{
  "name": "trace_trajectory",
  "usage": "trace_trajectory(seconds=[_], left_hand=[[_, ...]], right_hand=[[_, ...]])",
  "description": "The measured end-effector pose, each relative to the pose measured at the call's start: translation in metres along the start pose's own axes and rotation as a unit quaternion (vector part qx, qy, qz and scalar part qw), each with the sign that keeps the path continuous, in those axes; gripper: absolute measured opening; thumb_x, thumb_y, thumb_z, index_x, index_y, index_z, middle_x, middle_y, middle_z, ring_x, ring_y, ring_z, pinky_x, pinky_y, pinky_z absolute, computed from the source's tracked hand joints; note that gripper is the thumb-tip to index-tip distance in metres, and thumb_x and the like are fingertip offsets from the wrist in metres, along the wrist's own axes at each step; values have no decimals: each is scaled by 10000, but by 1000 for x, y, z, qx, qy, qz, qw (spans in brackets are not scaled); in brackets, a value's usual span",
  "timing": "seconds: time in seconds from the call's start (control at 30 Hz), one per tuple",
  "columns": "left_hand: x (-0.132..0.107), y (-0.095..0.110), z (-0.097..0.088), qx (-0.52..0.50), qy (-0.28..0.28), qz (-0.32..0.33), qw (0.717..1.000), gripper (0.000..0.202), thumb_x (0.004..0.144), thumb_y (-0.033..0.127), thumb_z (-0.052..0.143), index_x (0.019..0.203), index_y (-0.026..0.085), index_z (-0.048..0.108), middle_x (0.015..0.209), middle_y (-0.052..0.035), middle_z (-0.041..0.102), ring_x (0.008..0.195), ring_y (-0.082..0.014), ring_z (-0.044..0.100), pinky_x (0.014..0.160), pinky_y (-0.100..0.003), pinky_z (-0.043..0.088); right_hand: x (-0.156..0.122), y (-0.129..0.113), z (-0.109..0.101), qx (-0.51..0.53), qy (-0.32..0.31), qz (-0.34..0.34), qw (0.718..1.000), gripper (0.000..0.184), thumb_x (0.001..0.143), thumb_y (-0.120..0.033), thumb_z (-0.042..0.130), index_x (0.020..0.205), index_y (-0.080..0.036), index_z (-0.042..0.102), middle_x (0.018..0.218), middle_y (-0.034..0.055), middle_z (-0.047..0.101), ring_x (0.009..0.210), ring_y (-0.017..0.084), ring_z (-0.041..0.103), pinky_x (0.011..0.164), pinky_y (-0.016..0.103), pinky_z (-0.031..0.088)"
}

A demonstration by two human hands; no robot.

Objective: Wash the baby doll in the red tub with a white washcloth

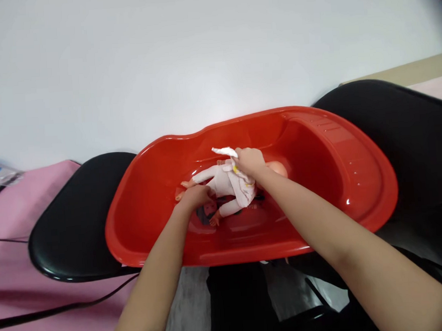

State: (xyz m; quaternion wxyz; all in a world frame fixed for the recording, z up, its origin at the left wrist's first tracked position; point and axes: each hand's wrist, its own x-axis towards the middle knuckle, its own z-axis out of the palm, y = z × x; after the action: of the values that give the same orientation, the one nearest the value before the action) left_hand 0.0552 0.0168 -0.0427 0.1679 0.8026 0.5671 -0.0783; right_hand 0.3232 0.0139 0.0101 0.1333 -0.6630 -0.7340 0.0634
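A baby doll (227, 185) in white clothes lies inside a red plastic tub (317, 144), its head to the right. My right hand (248, 161) is closed on a small white cloth (223, 151) and rests on the doll's chest. My left hand (195, 196) lies curled over the doll's lower body near its legs, fingers closed on it. The doll's head (279, 169) is partly hidden behind my right wrist.
The tub rests across two black chair seats, one at left (75, 224) and one at right (410, 134). A pink floor mat (13, 258) with a black cable (46, 312) lies to the left. A white wall fills the background.
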Motion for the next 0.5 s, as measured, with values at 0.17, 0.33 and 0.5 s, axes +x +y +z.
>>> trace_trajectory(seconds=[0.17, 0.33, 0.5], left_hand=[[-8, -13, -12, 106, 24, -43, 993, 618, 936, 492, 645, 1460, 165, 629, 1473, -229, 588, 1326, -433, 553, 1017, -517, 503], [-5, -25, 6, 157, -23, -90, 983, 509, 1000, 436, 537, 1433, 191, 640, 1676, -205, 364, 1509, -427, 345, 1108, -605, 430], [-6, -38, 7, 168, -35, -116, 978, 511, 1029, 448, 471, 1437, 187, 635, 1655, -230, 388, 1514, -418, 348, 1166, -631, 350]], right_hand=[[12, 27, -11, 200, 105, 144, 964, 658, 1086, -639, 299, 1079, -161, 750, 1033, 179, 766, 975, 311, 727, 842, 366, 512], [28, 24, -15, 515, 162, 250, 804, 691, 1082, -636, 298, 1153, -97, 725, 1045, 180, 751, 977, 290, 737, 844, 371, 566], [29, -3, -14, 680, 102, 216, 693, 736, 1073, -678, 255, 1275, -103, 669, 1053, 161, 756, 897, 249, 755, 803, 368, 611]])
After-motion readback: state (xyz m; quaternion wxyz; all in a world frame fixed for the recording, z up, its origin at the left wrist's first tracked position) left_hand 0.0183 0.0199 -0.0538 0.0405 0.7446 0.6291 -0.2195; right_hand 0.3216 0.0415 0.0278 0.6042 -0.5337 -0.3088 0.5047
